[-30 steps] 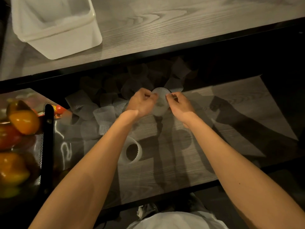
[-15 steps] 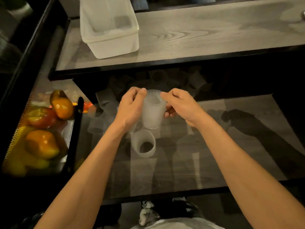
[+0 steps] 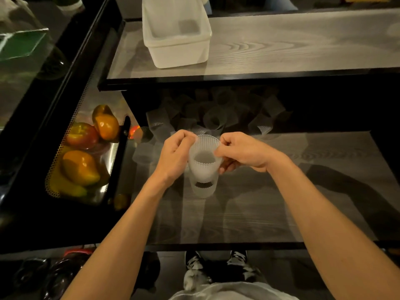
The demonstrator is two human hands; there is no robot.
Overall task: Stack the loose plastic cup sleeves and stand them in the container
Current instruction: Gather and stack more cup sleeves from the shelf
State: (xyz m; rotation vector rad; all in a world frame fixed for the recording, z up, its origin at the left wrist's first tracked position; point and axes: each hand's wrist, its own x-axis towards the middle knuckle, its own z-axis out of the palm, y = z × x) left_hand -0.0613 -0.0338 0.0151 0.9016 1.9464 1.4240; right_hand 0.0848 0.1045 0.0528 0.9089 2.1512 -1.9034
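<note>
A ribbed translucent cup sleeve (image 3: pixel 204 169) is held upright between both hands above the lower wooden shelf. My left hand (image 3: pixel 174 154) pinches its rim on the left, my right hand (image 3: pixel 242 151) pinches the rim on the right with fingers under its side. Directly beneath it another sleeve (image 3: pixel 203 190) stands on the shelf, its top just at the held one's bottom edge. Several loose sleeves (image 3: pixel 216 119) lie in a dim pile at the back of the shelf. The white plastic container (image 3: pixel 176 50) stands on the upper shelf at the back left.
The upper shelf's black front edge (image 3: pixel 238 80) overhangs the sleeve pile. A perforated metal tray (image 3: pixel 54 182) with peppers and other fruit sits to the left. My shoes are visible on the floor below the lower shelf's front edge (image 3: pixel 216 245).
Both hands lifted a sleeve out of the pile, turned it upright and brought it nearer, down over the sleeve standing on the shelf. The view has tilted up.
</note>
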